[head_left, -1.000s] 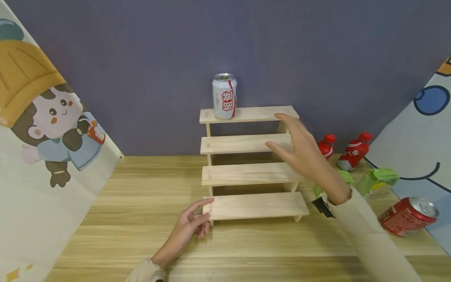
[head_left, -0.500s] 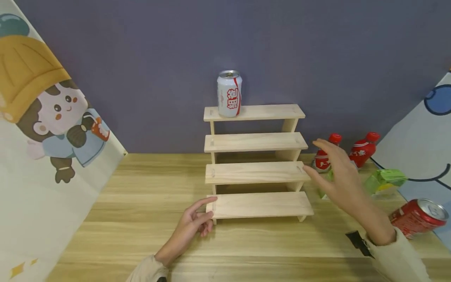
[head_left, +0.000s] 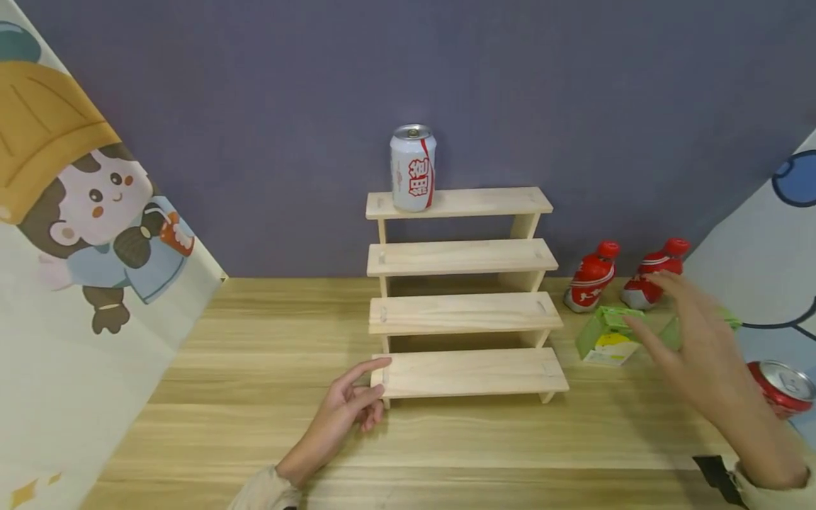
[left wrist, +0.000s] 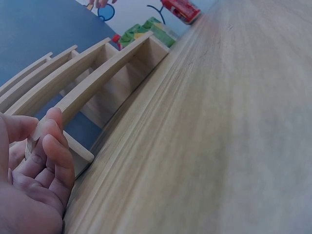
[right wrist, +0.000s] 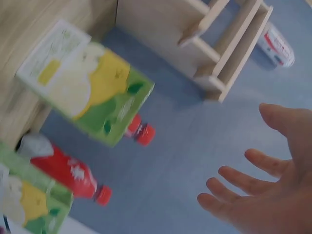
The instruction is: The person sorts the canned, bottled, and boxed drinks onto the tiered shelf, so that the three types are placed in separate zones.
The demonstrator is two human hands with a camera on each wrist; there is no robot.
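Observation:
A four-tier wooden stepped shelf (head_left: 472, 372) stands against the back wall. My left hand (head_left: 344, 400) pinches the left end of its lowest board, thumb and fingers bent round the edge, as the left wrist view shows. On the top tier, near its left end, a white drink can (head_left: 413, 170) stands upright. To the right of the shelf, my right hand (head_left: 707, 361) hovers with spread fingers and holds nothing. Beside it is a green juice carton (head_left: 608, 336) with a yellow picture; a second green carton (head_left: 729, 320) is mostly hidden behind the hand.
Two red-capped bottles, a left one (head_left: 591, 278) and a right one (head_left: 647, 283), stand behind the cartons. At the far right a red can (head_left: 783, 389) is partly covered by my right forearm. Printed side walls bound the wooden tabletop (head_left: 268, 354) left and right.
My right hand has moved from in front of the upper tiers to the right and down, over the cartons, its fingers spread throughout. My left hand keeps its place on the lowest board.

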